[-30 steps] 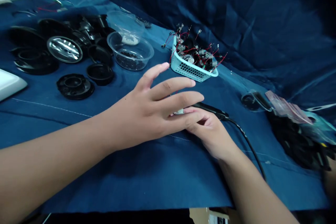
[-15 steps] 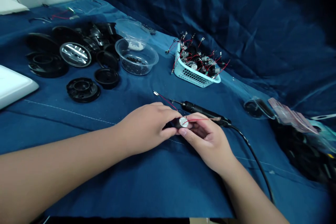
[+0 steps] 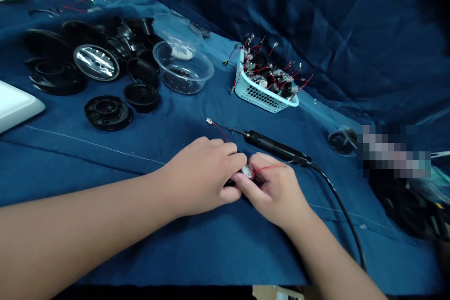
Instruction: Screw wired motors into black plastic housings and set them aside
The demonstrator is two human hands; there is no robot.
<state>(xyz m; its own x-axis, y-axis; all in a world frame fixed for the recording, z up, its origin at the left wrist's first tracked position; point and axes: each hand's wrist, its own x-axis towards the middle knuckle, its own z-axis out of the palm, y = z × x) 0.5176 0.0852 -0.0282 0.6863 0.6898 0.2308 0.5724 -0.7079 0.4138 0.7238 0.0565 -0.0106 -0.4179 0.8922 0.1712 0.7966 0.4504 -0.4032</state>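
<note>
Close together over the blue cloth, both of my hands are closed around a small wired motor (image 3: 247, 172). Its white end faces out between the fingertips, while its dark body is mostly covered. My left hand (image 3: 207, 176) wraps the body from the left. On the other side my right hand (image 3: 277, 190) pinches near the white end, thumb on top. One red wire (image 3: 269, 167) runs rightward over my right hand. Past my left knuckles another lead ends in a metal terminal (image 3: 209, 121). Just beyond my hands lies a black corded electric screwdriver (image 3: 277, 147).
A light-blue basket (image 3: 258, 99) of wired motors stands behind. Left of it are a clear plastic bowl (image 3: 159, 62) with small dark pieces and several black round housings (image 3: 108, 112). A white object (image 3: 17, 108) sits at the left edge. The screwdriver's cord (image 3: 346, 215) curves down the right side.
My fingers have closed further around the motor, so less of its white end and body shows. The view has shifted slightly.
</note>
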